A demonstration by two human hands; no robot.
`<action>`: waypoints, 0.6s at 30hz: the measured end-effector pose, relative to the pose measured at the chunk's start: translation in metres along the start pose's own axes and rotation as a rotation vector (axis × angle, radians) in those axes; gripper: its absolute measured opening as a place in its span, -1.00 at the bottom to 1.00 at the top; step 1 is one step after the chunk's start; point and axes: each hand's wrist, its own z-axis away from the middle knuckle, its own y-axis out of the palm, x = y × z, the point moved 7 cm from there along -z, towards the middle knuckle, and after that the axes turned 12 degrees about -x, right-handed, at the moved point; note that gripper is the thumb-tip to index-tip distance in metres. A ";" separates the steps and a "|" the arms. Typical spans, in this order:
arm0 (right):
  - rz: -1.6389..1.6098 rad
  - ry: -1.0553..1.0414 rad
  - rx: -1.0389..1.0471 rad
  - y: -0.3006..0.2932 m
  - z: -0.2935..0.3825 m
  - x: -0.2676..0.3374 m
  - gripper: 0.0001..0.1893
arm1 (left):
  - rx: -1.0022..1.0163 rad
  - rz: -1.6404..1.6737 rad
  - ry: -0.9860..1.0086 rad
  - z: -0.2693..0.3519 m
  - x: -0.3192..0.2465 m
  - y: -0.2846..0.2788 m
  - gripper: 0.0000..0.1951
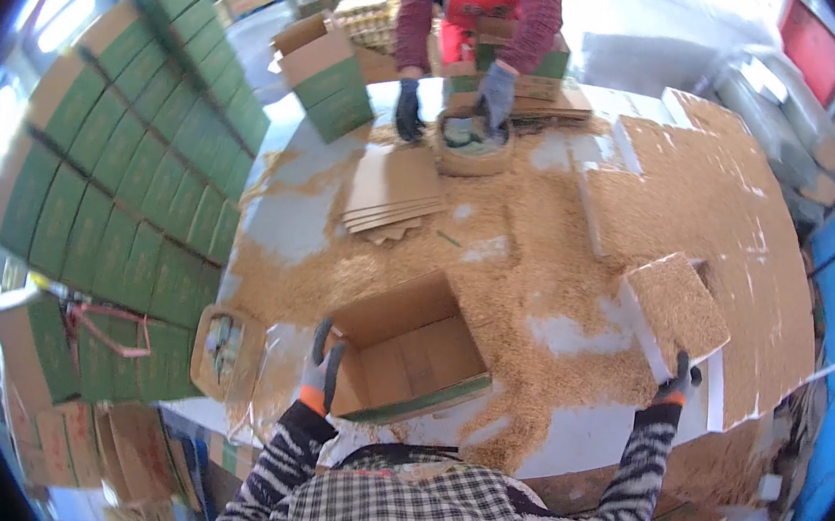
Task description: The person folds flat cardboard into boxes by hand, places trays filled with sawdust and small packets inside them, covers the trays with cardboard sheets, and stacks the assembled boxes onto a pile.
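An open, hollow cardboard box (416, 351) with a green outer side stands at the table's near edge. My left hand (324, 364), in a grey and black glove, is at the box's left wall, fingers raised along it. On the right my right hand (677, 380), gloved too, grips the near corner of a white block-like tray (677, 308) topped with brown sawdust-like material. That tray sits tilted against a large group of similar sawdust-covered trays (717, 206).
Loose sawdust-like material (522, 270) covers much of the white table. Flat cardboard pieces (394, 187) lie beyond the box; a basket (227, 355) is at left. Across the table, a co-worker's gloved hands reach by another basket (472, 162). Green and brown boxes (124, 179) are stacked left.
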 end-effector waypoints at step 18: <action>0.736 -0.009 1.231 0.252 0.425 0.039 -0.16 | -0.003 0.139 0.142 -0.005 0.047 0.022 -0.34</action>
